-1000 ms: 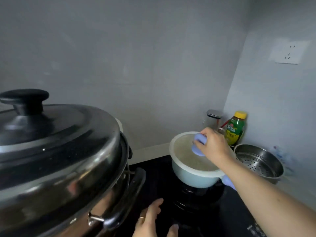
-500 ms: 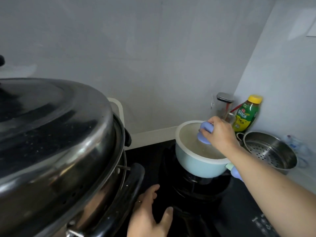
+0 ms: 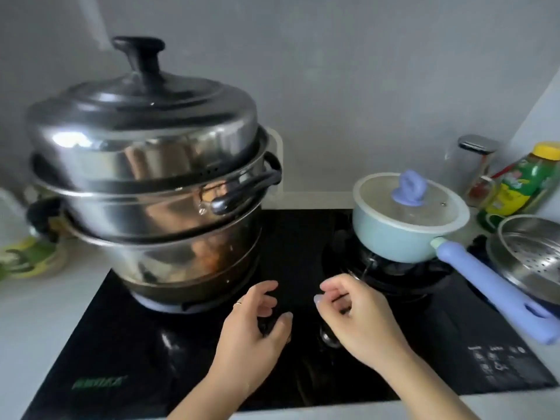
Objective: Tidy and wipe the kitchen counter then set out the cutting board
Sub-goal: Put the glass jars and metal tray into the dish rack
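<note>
A black glass hob (image 3: 115,344) fills the counter in front of me. On its left burner stands a tall steel steamer pot (image 3: 148,189) with a black-knobbed lid. On the right burner sits a small pale blue saucepan (image 3: 391,234) with a glass lid (image 3: 409,201) and a purple handle. My left hand (image 3: 254,334) hovers over the hob's front middle, fingers curled around a dark knob. My right hand (image 3: 357,316) is beside it, fingers loosely bent and apart, holding nothing.
A steel steamer insert (image 3: 533,256) lies at the right edge. Behind it stand a green bottle with a yellow cap (image 3: 521,183) and a glass jar (image 3: 475,168). A green and yellow item (image 3: 30,256) lies left of the steamer pot. Grey walls close the back and right.
My right hand has let go of the saucepan lid's purple knob and drawn back to the hob's front. The view has pulled back and tipped down. My left hand has moved onto the knob.
</note>
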`<act>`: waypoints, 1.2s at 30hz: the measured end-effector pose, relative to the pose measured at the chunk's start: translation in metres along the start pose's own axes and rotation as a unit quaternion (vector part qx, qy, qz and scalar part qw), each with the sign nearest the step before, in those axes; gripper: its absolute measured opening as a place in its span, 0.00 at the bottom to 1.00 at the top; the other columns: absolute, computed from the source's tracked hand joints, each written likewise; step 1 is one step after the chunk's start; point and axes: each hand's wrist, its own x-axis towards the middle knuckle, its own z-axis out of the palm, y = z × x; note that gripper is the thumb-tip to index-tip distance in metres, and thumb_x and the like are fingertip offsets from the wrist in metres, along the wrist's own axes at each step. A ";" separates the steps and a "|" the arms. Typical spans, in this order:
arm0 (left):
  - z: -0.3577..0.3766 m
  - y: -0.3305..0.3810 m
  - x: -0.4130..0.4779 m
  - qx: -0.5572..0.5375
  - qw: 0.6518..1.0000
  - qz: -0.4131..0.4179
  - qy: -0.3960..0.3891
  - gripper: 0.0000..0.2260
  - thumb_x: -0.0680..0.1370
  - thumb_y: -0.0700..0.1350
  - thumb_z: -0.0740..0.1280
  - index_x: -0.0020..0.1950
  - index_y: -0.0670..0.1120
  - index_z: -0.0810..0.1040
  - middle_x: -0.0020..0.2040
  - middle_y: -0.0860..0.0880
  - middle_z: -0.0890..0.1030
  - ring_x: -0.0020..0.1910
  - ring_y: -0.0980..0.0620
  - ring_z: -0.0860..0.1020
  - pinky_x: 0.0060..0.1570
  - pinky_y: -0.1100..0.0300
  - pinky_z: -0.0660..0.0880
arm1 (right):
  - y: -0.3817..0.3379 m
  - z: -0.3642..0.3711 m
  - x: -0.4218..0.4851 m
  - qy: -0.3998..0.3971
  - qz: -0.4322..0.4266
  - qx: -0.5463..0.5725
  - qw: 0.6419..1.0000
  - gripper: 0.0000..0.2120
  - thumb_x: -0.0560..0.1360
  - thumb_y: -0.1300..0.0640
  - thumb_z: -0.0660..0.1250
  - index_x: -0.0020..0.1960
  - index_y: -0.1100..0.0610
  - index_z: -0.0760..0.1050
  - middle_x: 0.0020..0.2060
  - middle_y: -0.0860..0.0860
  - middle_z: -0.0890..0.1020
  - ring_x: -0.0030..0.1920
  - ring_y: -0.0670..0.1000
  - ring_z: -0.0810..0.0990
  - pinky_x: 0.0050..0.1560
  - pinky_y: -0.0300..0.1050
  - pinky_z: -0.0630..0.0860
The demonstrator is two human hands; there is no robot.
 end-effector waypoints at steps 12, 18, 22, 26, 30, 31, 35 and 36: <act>-0.139 -0.055 -0.282 0.059 0.911 -0.281 0.295 0.15 0.70 0.40 0.71 0.46 0.60 0.75 0.42 0.50 0.80 0.36 0.61 0.78 0.39 0.67 0.75 | -0.053 0.122 -0.156 -0.296 -0.062 0.086 0.949 0.13 0.67 0.62 0.73 0.34 0.44 0.75 0.30 0.44 0.82 0.34 0.37 0.78 0.35 0.24 0.71; -0.217 -0.093 -0.422 0.017 0.783 -0.366 0.503 0.13 0.69 0.36 0.71 0.49 0.51 0.77 0.41 0.46 0.81 0.38 0.48 0.79 0.44 0.57 0.74 | -0.147 0.220 -0.236 -0.409 -0.158 0.051 0.898 0.12 0.65 0.58 0.74 0.32 0.43 0.75 0.28 0.31 0.79 0.31 0.37 0.77 0.34 0.24 0.71; -0.268 -0.124 -0.513 0.002 0.707 -0.390 0.591 0.15 0.67 0.33 0.72 0.47 0.49 0.77 0.40 0.43 0.81 0.37 0.48 0.79 0.33 0.73 0.74 | -0.220 0.300 -0.280 -0.453 -0.202 0.056 0.866 0.10 0.67 0.58 0.73 0.38 0.44 0.77 0.32 0.44 0.83 0.35 0.36 0.78 0.36 0.22 0.70; -0.318 -0.153 -0.583 -0.004 0.655 -0.422 0.627 0.19 0.64 0.32 0.74 0.52 0.42 0.77 0.40 0.41 0.79 0.37 0.42 0.79 0.37 0.71 0.75 | -0.290 0.373 -0.321 -0.462 -0.225 0.067 0.855 0.11 0.70 0.55 0.71 0.51 0.48 0.74 0.43 0.46 0.80 0.41 0.40 0.78 0.37 0.29 0.70; -0.362 -0.174 -0.594 -0.012 0.672 -0.418 0.610 0.23 0.63 0.35 0.75 0.55 0.47 0.75 0.44 0.43 0.79 0.42 0.44 0.78 0.46 0.53 0.71 | -0.343 0.420 -0.347 -0.441 -0.210 0.060 0.870 0.22 0.69 0.52 0.72 0.60 0.49 0.68 0.51 0.49 0.76 0.52 0.48 0.75 0.51 0.41 0.71; -0.371 -0.179 -0.590 -0.006 0.685 -0.414 0.599 0.24 0.63 0.37 0.76 0.55 0.50 0.74 0.46 0.45 0.79 0.45 0.45 0.77 0.47 0.54 0.70 | -0.351 0.430 -0.347 -0.434 -0.201 0.058 0.876 0.24 0.69 0.52 0.72 0.62 0.51 0.67 0.53 0.50 0.75 0.54 0.49 0.74 0.55 0.44 0.72; -0.413 -0.204 -0.564 0.056 0.738 -0.403 0.539 0.32 0.65 0.46 0.74 0.66 0.51 0.66 0.60 0.49 0.72 0.62 0.47 0.69 0.63 0.55 0.65 | -0.369 0.460 -0.333 -0.397 -0.179 0.035 0.899 0.31 0.68 0.52 0.73 0.67 0.55 0.64 0.58 0.53 0.73 0.61 0.52 0.72 0.60 0.49 0.69; -0.424 -0.211 -0.557 0.073 0.747 -0.408 0.520 0.33 0.66 0.49 0.73 0.68 0.52 0.63 0.63 0.49 0.70 0.65 0.48 0.65 0.65 0.56 0.62 | -0.373 0.467 -0.328 -0.390 -0.174 0.028 0.904 0.33 0.68 0.52 0.73 0.68 0.56 0.63 0.60 0.54 0.73 0.62 0.53 0.71 0.61 0.51 0.69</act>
